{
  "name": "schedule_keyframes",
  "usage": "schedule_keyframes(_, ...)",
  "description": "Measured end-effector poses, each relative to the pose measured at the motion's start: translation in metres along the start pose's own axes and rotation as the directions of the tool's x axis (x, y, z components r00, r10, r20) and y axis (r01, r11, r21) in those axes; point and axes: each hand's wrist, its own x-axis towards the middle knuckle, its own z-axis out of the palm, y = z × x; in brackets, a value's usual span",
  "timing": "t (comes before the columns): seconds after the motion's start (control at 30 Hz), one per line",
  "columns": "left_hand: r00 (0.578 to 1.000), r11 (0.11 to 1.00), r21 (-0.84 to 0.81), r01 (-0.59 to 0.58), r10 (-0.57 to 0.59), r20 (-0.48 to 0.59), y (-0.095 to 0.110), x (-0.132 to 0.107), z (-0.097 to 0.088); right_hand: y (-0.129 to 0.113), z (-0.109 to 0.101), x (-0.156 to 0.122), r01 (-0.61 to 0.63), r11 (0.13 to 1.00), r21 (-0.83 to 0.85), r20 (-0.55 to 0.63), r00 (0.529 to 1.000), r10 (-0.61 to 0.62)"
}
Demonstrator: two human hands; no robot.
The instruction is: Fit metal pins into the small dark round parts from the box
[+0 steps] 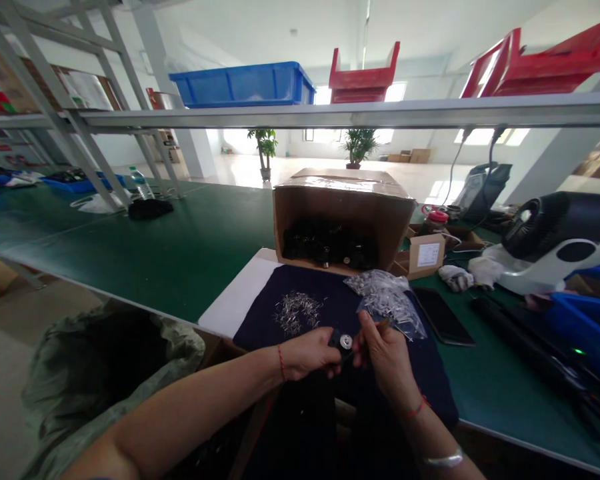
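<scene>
My left hand [310,353] is closed round a small black part [337,339] that carries a round silver metal disc [346,342]. Close by on the right, my right hand [389,353] is pinched together at the part's edge. Something brownish shows behind its thumb, too small to make out. Beyond my hands, a loose pile of small metal pins [299,312] lies on a dark blue cloth [260,313]. A clear plastic bag [385,297] full of similar pins rests to the right of the pile.
An open cardboard box [344,183] on its side holds several black parts [325,243]. To the right are a phone [443,317], a fan [560,233] and a blue bin [585,327]. A shelf [260,119] crosses above the green table [215,230]. A lined sack [55,380] stands left.
</scene>
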Motion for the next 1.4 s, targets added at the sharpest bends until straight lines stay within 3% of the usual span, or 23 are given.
schedule_keyframes(0.2, 0.999, 0.999, -0.01, 0.031, -0.031, 0.018, 0.004, 0.0, 0.003, 0.0, 0.006, -0.005, -0.027, 0.998, 0.05, -0.087, 0.996, 0.031)
schedule_keyframes(0.5, 0.995, 0.997, 0.003, 0.081, -0.081, 0.061, 0.008, 0.005, 0.0, 0.013, 0.004, -0.014, 0.071, 0.997, 0.018, -0.18, 0.981, -0.067)
schedule_keyframes(0.73, 0.996, 0.996, 0.056, 0.068, -0.071, 0.05, 0.009, 0.006, 0.005, 0.011, 0.005, -0.017, 0.016, 0.995, 0.099, -0.229, 0.973, 0.008)
schedule_keyframes(1.03, 0.998, 0.983, 0.173, 0.053, -0.05, -0.024, -0.006, 0.01, 0.007, 0.031, 0.008, -0.024, 0.037, 0.988, 0.148, -0.306, 0.952, 0.01)
schedule_keyframes(1.2, 0.995, 0.974, 0.215, 0.075, -0.057, -0.087, -0.019, 0.021, 0.002, 0.025, 0.008, -0.025, 0.061, 0.973, 0.223, -0.33, 0.944, 0.016)
schedule_keyframes(1.3, 0.992, 0.981, 0.183, 0.057, -0.035, -0.121, -0.021, 0.012, 0.001, 0.021, 0.004, -0.025, 0.099, 0.934, 0.345, -0.369, 0.928, 0.038)
schedule_keyframes(1.4, 0.99, 0.993, 0.116, -0.01, 0.026, -0.135, -0.025, -0.022, -0.006, 0.02, -0.001, -0.027, 0.102, 0.913, 0.395, -0.336, 0.941, 0.041)
